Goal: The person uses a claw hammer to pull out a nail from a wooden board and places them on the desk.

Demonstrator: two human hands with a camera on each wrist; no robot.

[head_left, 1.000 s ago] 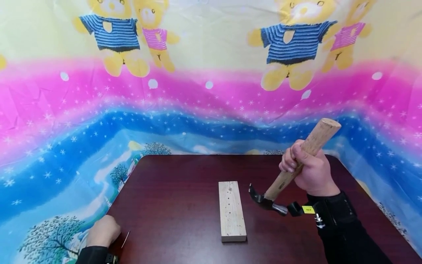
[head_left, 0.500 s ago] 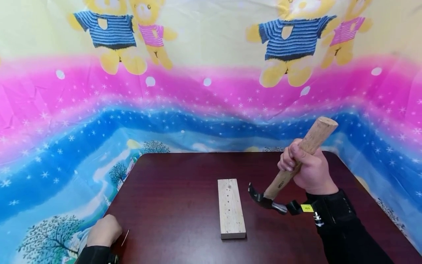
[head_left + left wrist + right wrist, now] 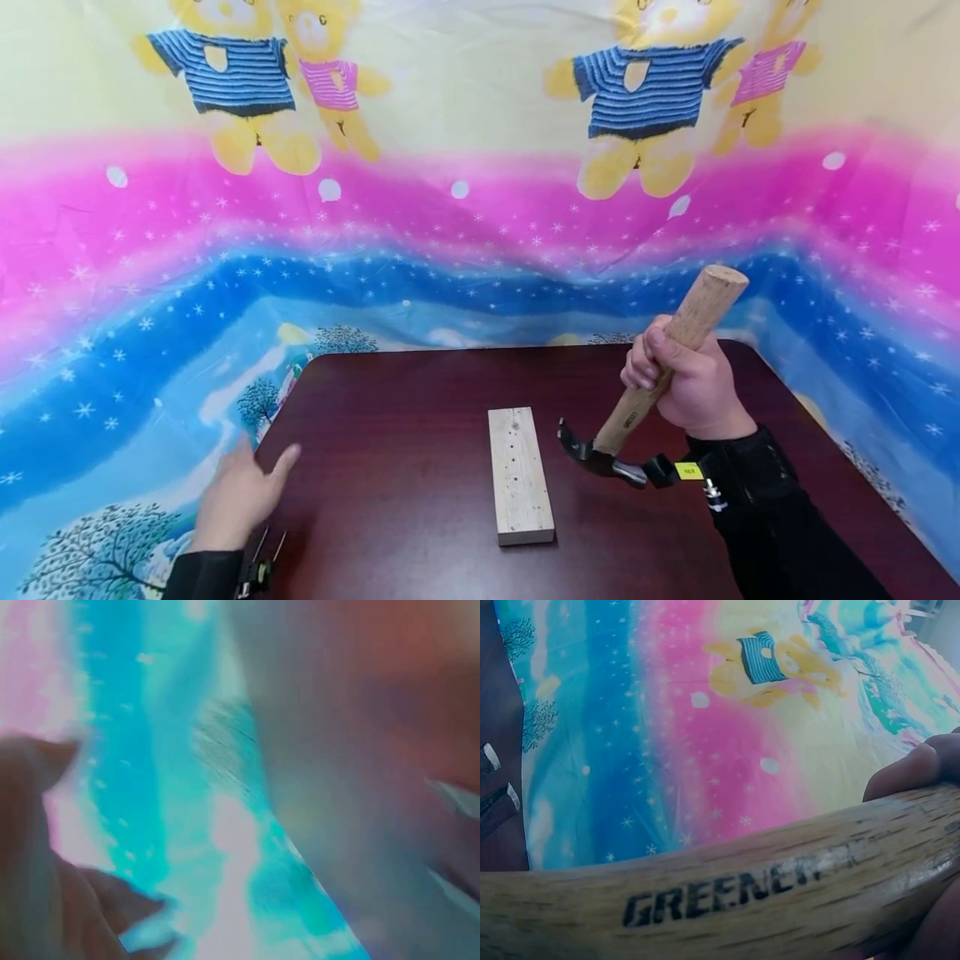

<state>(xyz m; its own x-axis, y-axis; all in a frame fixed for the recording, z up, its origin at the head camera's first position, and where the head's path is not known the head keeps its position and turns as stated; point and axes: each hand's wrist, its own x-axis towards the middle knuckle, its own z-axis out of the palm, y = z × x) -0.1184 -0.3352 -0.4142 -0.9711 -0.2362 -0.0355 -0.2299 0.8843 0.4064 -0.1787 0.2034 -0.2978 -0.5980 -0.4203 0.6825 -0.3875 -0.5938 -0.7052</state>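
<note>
My right hand [image 3: 686, 375] grips the wooden handle of a claw hammer [image 3: 626, 412], its black head hanging down to the right of the board. In the right wrist view the handle [image 3: 720, 900] crosses the bottom with dark lettering, and a fingertip [image 3: 907, 772] rests on it. A pale wooden board [image 3: 520, 479] lies flat on the table, with a row of small dark marks. At the table's left edge my left hand [image 3: 236, 500] is raised with thumb spread and nothing visible in it. Thin nails [image 3: 279, 546] show just beside its wrist. Blurred fingers [image 3: 112, 904] appear in the left wrist view.
The dark reddish-brown table [image 3: 390, 450] has rounded far corners. Behind and along its sides hangs a patterned cloth [image 3: 457, 242] with bears and snowflakes.
My left hand has lifted from its curled rest at the table's left edge and opened, uncovering a second nail. The right hand still holds the hammer; the whole view shifts slightly.
</note>
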